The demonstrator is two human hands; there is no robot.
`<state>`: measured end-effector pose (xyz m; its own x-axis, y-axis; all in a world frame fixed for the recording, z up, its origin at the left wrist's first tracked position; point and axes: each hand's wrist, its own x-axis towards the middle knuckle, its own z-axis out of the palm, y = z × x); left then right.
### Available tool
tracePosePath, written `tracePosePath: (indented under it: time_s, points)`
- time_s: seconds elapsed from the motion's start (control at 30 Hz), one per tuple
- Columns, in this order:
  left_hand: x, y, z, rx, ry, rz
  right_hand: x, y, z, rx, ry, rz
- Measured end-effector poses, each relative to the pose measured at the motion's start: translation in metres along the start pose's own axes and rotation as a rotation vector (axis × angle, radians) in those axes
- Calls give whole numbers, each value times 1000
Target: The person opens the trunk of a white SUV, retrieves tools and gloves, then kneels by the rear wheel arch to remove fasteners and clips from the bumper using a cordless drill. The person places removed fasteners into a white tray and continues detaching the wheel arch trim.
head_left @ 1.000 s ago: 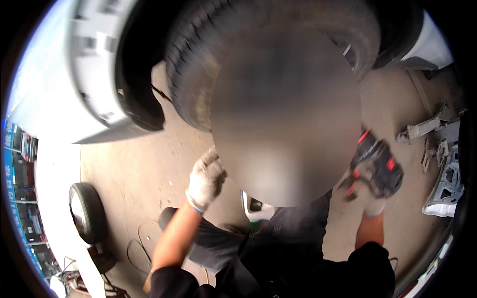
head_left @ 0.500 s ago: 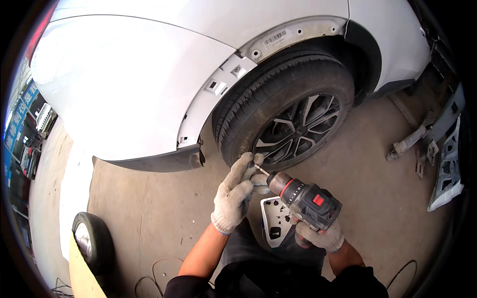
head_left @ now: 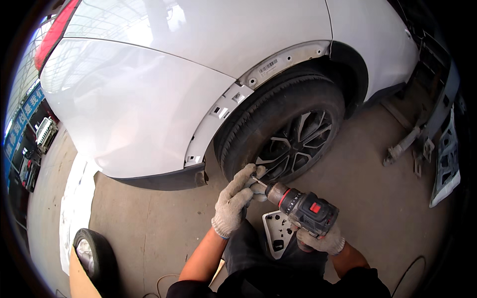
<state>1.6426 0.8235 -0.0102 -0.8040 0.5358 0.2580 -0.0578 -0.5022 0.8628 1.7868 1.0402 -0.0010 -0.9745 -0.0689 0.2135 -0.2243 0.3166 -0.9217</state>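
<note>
My right hand, in a knitted work glove, is closed round the grip of a black and red cordless drill. Its bit points up and left toward my left hand, also gloved. There, the thumb and fingers pinch a small dark piece at the bit's tip, too small to name. Just beyond the fingers stands the car's wheel with its black tyre. Between my legs lies a white tray-like part with small dark pieces in it.
The white car's bumper and bare wheel-arch strip rise ahead. A loose wheel stands at lower left beside a white sheet. Removed car parts, including a pale panel, lie at right. A dark cable curves at lower right.
The view has tilted upward, so the car sits lower and more of the building shows at left. My left hand keeps its pinch at the bit's tip; my right keeps hold of the drill.
</note>
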Motion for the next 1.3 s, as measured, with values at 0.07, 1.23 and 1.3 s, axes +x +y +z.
tracePosePath:
  time_s: [0.07, 1.23, 1.3]
  points:
    - [0, 0, 1, -10, 13, 13, 2, -2, -2, -81, -25, 33]
    - [120, 44, 3, 582, 463, 215, 126, 10, 20, -514, 256, -409]
    - [129, 50, 5, 736, 494, 238, 133, 10, 23, -557, 280, -430]
